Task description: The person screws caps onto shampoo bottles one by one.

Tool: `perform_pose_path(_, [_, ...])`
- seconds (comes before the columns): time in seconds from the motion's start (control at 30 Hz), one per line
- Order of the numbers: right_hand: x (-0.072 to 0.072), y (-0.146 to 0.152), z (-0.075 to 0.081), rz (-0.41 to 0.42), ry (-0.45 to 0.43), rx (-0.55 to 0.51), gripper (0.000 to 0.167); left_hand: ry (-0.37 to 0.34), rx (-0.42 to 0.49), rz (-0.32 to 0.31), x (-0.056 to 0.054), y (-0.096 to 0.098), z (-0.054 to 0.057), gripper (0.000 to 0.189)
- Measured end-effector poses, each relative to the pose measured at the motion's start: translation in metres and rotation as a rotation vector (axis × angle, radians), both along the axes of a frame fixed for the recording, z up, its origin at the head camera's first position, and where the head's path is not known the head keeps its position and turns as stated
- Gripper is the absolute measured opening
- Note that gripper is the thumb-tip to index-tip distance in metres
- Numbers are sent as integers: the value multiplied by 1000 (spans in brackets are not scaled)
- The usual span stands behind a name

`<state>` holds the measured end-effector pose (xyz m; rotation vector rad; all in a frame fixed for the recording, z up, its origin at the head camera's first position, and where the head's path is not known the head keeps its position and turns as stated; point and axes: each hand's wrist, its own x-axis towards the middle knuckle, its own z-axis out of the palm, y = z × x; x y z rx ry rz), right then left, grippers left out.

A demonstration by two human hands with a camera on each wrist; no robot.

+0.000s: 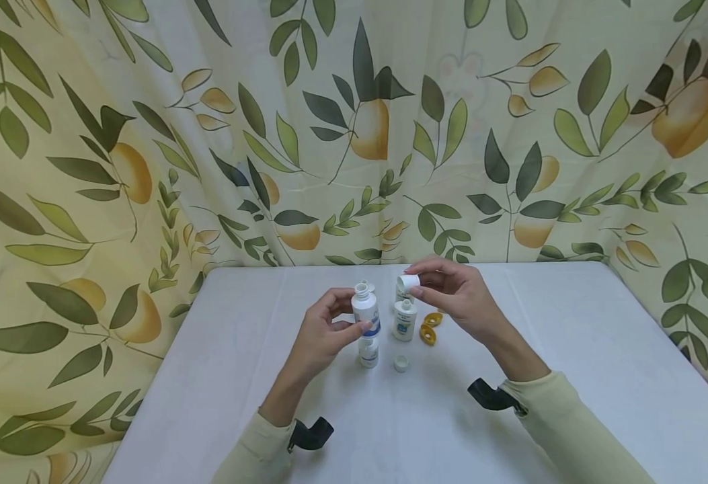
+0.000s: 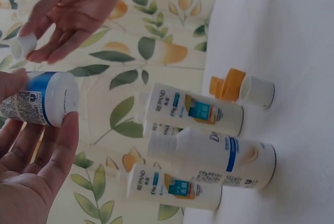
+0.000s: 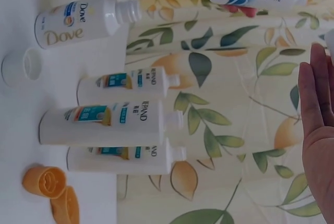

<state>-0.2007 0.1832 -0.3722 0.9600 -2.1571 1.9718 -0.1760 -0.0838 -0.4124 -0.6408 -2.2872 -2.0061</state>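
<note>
My left hand (image 1: 320,333) grips a white Dove bottle (image 1: 364,306) with a blue label, lifted above the table; its neck is uncapped. Slightly to the right, my right hand (image 1: 459,296) pinches a white cap (image 1: 409,281) between thumb and fingers, apart from that bottle. Below the held bottle stands a second white Dove bottle (image 3: 78,20), its threaded neck bare. Three Repand bottles (image 1: 404,324) with teal and orange labels stand close by, partly hiding one another. In the right wrist view the held cap (image 3: 330,42) shows only at the edge.
A white cap (image 1: 401,364) lies on the white table (image 1: 239,403) in front of the bottles. Two orange caps (image 1: 427,335) lie to their right. A leaf-patterned curtain (image 1: 341,202) hangs behind the table's far edge.
</note>
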Motion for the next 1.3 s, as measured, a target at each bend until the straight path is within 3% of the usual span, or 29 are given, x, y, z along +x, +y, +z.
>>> perform_pose_path(0.37, [-1, -5, 4, 36, 26, -23, 33, 30, 7, -80, -1, 13, 1, 49])
perform_pose_path(0.63, [-2, -10, 6, 52, 44, -13, 34, 29, -5, -97, 1, 19, 1, 50])
perform_pose_path(0.97, [-2, -17, 6, -39, 34, 38, 30, 14, -5, -96, 2, 23, -1, 51])
perform_pose_path(1.3, [-4, -19, 5, 42, 55, -14, 29, -3, 25, -124, 2, 24, -2, 48])
